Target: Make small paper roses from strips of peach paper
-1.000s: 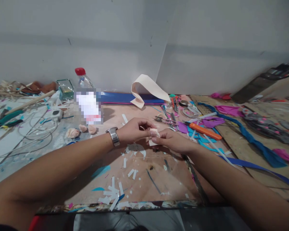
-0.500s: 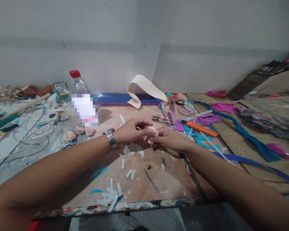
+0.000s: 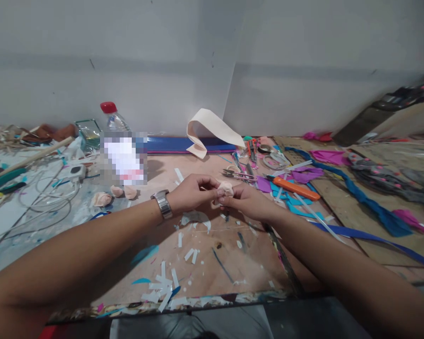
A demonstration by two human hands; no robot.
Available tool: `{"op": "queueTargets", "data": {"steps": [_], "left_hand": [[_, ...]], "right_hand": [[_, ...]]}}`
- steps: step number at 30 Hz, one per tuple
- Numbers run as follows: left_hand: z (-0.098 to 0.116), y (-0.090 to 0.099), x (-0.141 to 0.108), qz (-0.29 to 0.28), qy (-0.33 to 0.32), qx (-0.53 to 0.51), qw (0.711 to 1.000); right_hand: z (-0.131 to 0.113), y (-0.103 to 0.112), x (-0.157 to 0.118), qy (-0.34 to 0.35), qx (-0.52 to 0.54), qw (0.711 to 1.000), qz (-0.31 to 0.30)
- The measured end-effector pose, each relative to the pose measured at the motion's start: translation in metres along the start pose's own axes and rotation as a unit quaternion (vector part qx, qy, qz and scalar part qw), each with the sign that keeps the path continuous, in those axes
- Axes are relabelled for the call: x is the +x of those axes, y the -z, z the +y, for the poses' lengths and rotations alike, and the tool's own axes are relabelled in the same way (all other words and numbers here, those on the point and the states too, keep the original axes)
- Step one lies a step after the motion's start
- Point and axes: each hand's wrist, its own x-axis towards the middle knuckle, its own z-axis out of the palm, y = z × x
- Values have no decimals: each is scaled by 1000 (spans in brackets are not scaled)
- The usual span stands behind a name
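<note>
A small pale pink rose-like flower (image 3: 226, 189) is held between the fingertips of both hands over the wooden board. My left hand (image 3: 196, 192), with a metal watch at its wrist, pinches the flower from the left. Closed on the flower's right side is my right hand (image 3: 249, 201). The fingers hide much of its lower part. Left of the watch lie a similar flower (image 3: 102, 199) and two smaller pink pieces (image 3: 117, 190). Behind the hands, a cream strip (image 3: 215, 127) stands folded in a loop.
Thread snips (image 3: 238, 175) and an orange utility knife (image 3: 296, 188) lie right of the hands among coloured scraps. A red-capped bottle (image 3: 116, 120) stands at the back left. Green-handled pliers (image 3: 7, 182) and white cables lie far left. White paper slips (image 3: 163, 280) are scattered near the front edge.
The flower has turned slightly between the fingers, and more of its pale top shows above the right fingertips. Both hands stay in nearly the same place.
</note>
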Motion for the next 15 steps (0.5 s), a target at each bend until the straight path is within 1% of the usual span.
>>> {"op": "queueTargets", "data": {"steps": [3,7,12,15], "left_hand": [[2,0,0,8,-5,-3,1000],[5,2,0,14,-1,0,1000],[0,3,1,21,-40,55,997],[-5,3,2,16,-43,94,994]], "right_hand": [[-2,4,1,43,-58,997,9],[-2,7,1,80,-45,996,24],[-1,5,2,87,-30,989,114],[-1,4,2,97,-50,985,136]]}}
